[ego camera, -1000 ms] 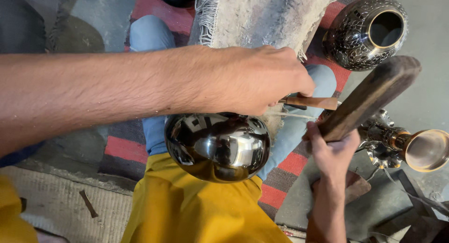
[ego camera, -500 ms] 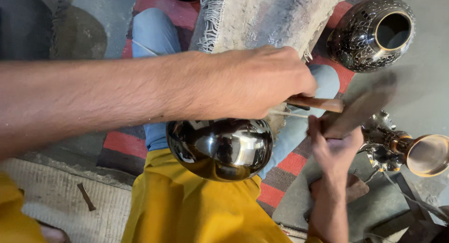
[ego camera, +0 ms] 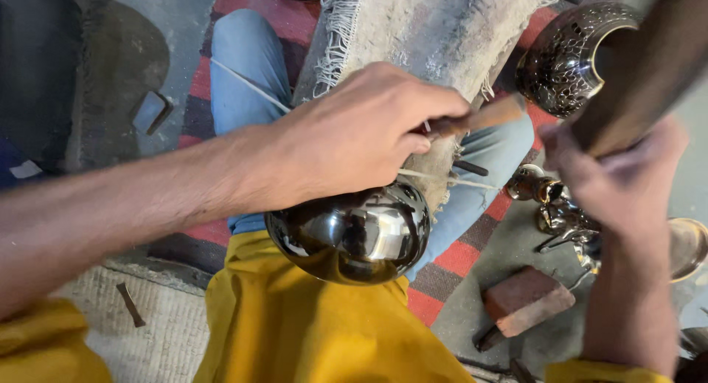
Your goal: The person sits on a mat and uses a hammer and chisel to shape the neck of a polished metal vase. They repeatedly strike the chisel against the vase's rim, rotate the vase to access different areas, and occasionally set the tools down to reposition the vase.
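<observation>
Raised since the earlier frame, the wooden mallet (ego camera: 640, 80) is now being held high at far right, blurred, w/ right hand (ego camera: 616, 180) fingers wrapped round its handle. Head view: left hand (ego camera: 361, 136) is being kept on top of the shiny metal bowl (ego camera: 352, 232), centre, near the lap; its fingers are clamped on a wooden-handled chisel (ego camera: 476, 119). An engraved vase (ego camera: 571, 54) is lying far right.

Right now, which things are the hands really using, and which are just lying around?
In use: left hand, wooden-handled tool, shiny metal bowl, right hand, wooden mallet.

Lying about: patterned metal pot, brick, small metal pieces.
</observation>
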{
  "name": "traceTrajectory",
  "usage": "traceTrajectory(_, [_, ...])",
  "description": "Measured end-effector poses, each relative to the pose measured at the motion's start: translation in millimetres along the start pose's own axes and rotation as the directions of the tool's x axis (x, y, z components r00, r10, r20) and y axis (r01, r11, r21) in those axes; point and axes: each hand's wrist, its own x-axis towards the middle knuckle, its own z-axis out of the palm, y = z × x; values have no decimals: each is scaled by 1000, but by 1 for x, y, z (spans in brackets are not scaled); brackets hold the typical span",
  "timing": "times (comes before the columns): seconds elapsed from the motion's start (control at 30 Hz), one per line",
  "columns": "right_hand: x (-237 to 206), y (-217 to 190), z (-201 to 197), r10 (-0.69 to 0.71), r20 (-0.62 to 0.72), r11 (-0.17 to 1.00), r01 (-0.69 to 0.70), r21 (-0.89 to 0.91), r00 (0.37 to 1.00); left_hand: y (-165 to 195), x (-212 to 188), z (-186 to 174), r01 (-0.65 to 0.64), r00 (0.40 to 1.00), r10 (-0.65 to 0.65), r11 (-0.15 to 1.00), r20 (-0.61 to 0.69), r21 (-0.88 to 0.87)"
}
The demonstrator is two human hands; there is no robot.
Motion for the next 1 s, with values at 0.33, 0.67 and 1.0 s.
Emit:
traceTrajectory(0.33, [64, -27, -24, -185, 207, 909, 247, -336, 961, -7, -26, 11, -12, 964, -4, 998, -265, -57])
traceTrajectory(0.67, [73, -52, -25, -220, 263, 800, 328, -503, 940, -13, -23, 13, -58, 954, 53, 998, -294, -7])
traceTrajectory(1.0, [6, -1, -1, -6, 68, 923, 32, -383, 998, -1, 0, 0, -112, 993, 113, 992, -30, 50])
